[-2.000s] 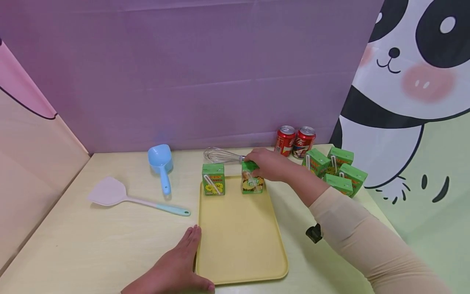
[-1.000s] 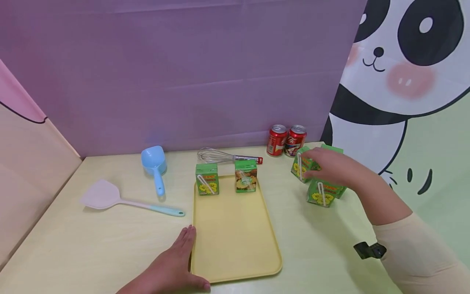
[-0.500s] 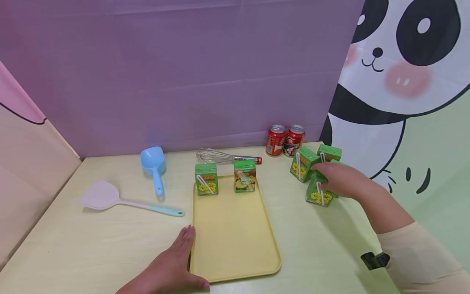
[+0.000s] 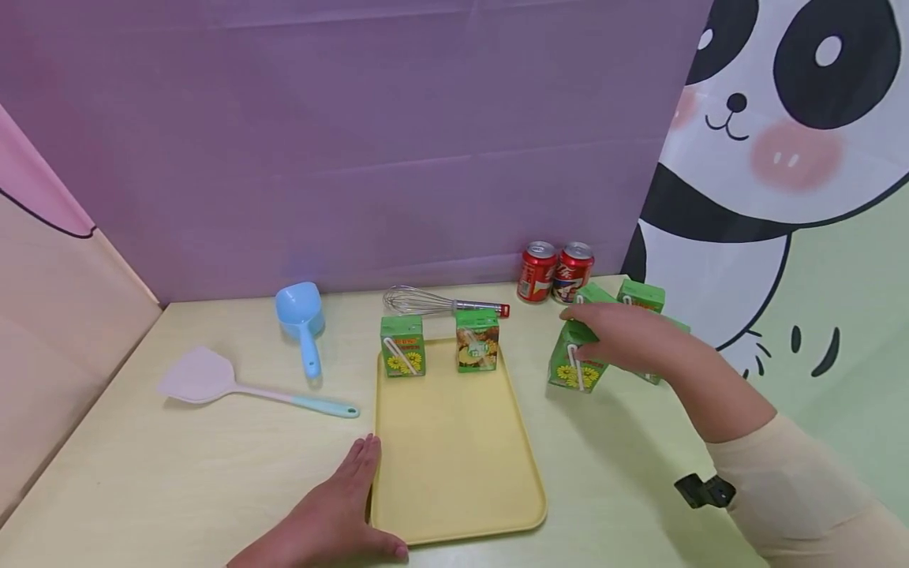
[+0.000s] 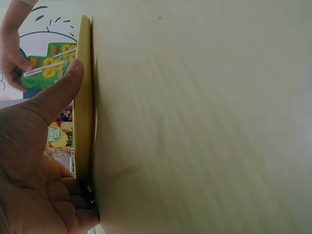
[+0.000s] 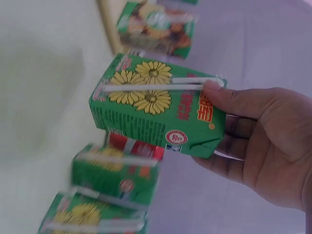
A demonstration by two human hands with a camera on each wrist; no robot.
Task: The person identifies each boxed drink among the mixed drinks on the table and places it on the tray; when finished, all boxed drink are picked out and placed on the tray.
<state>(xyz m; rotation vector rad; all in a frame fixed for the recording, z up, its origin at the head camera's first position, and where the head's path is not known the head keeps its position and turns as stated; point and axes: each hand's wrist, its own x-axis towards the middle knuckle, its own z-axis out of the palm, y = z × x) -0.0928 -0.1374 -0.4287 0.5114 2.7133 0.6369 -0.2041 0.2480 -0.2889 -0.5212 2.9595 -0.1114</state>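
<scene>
My right hand [image 4: 628, 335] pinches a green juice box [image 6: 156, 105] by its upper end, thumb on the straw side and fingers behind it. In the head view this box tilts a little, just right of the yellow tray [image 4: 458, 450]. My left hand [image 4: 330, 505] rests at the tray's near left corner, fingers extended along the left side and thumb at the front edge. On the tray's far end stand two upright juice boxes, a left one [image 4: 403, 347] showing its straw and a right one [image 4: 477, 341] turned to another face.
Behind my right hand stand several more green juice boxes [image 4: 641, 295], partly hidden. Two red cans, one of them the left can [image 4: 536, 272], and a whisk [image 4: 447, 303] sit at the back. A blue scoop [image 4: 301, 315] and a spatula [image 4: 206, 377] lie left of the tray.
My right hand let go of the right box on the tray, reached to the group at the right, took another juice box and has brought it leftward. My left hand stays at the tray.
</scene>
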